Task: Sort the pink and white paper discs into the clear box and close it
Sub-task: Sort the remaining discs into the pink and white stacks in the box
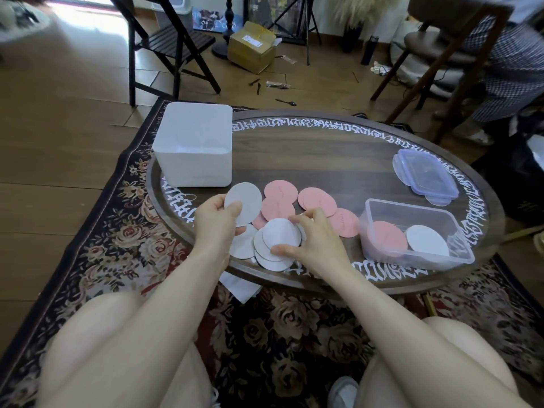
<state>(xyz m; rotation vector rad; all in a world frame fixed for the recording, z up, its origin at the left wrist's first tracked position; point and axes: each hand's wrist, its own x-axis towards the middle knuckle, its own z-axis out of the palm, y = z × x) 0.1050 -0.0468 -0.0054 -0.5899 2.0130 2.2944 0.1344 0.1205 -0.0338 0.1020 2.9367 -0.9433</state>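
The left hand (219, 219) pinches one white disc (243, 203) by its lower-left rim, thumb on the face, fingers behind, holding it tilted above the table (323, 148). The right hand (312, 240) spans the top disc of the white pile (278, 242), thumb at the 6 o'clock edge and fingertips at the 1 o'clock edge; whether that disc has left the pile cannot be determined. Loose pink discs (294, 198) lie at 12 to 2 o'clock of the pile. The clear box (412, 207) stands open at 3 o'clock and contains one pink stack and one white stack, side by side. Its lid (424, 172) lies apart at 1 o'clock of the box.

Handling: the discs appear thin, light and flexible. They likely cling flat to one another. Lift one edge first, then pinch at the rim. Avoid creasing.
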